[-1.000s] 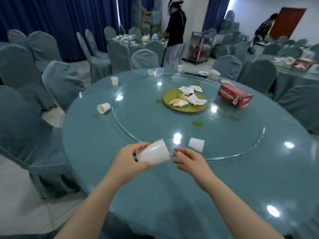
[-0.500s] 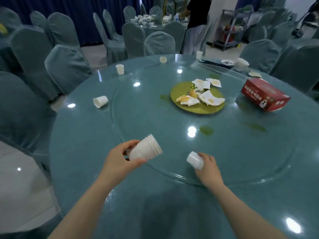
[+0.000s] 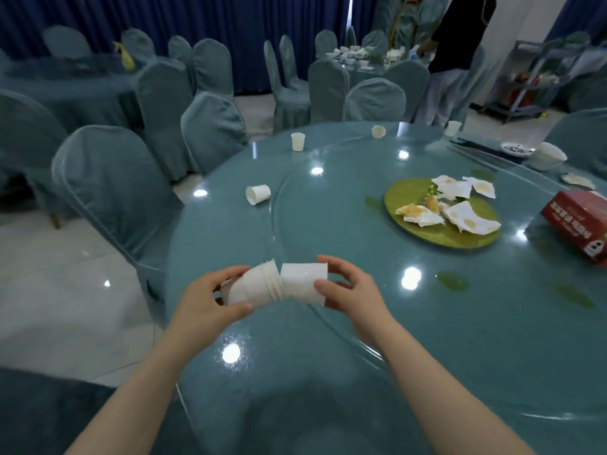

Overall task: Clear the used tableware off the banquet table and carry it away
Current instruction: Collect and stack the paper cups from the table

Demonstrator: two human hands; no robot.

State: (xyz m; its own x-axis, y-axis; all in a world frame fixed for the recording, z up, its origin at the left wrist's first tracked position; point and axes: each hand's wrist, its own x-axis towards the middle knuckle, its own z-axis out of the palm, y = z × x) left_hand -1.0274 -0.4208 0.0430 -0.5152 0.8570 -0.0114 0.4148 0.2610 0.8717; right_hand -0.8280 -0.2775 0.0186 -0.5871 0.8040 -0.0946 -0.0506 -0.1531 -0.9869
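Nearest item: left hand [image 3: 205, 302], fingers curled round a stack of white paper cups [image 3: 254, 287] held on its side above the near edge of the tabletop [image 3: 295, 405], rims facing 3 o'clock.

Right hand [image 3: 349, 292]: thumb and fingers pinch a single white cup [image 3: 303, 284], also on its side, its narrow end touching the mouth of the stack at 9 o'clock of it.

Glass turntable [image 3: 328, 231]: round and clear, covering the middle of the tabletop; both hands hover over its near rim. Green smears on the glass at 3 o'clock of the hands.

Tipped cup [image 3: 258, 194]: lying on its side on the blue cloth just outside the turntable rim, at 11 o'clock of the hands.

Green plate [image 3: 456, 236]: on the turntable at 2 o'clock, carrying stained crumpled napkins [image 3: 466, 216] and food scraps.

Red box [image 3: 578, 221]: at 3 o'clock of the plate, near the picture's right edge.

Upright cup [image 3: 298, 141]: far side of the tabletop at 12 o'clock. Two more cups [image 3: 378, 131] lie along the far edge, well apart from one another.

White bowl [image 3: 547, 156]: far right of the tabletop, beside a small dish.

Covered chairs [image 3: 111, 188]: ringing the tabletop at 9 to 12 o'clock.

Farthest: a second table with white crockery [image 3: 354, 55], and a person in a dark top [image 3: 460, 34] standing beside it.
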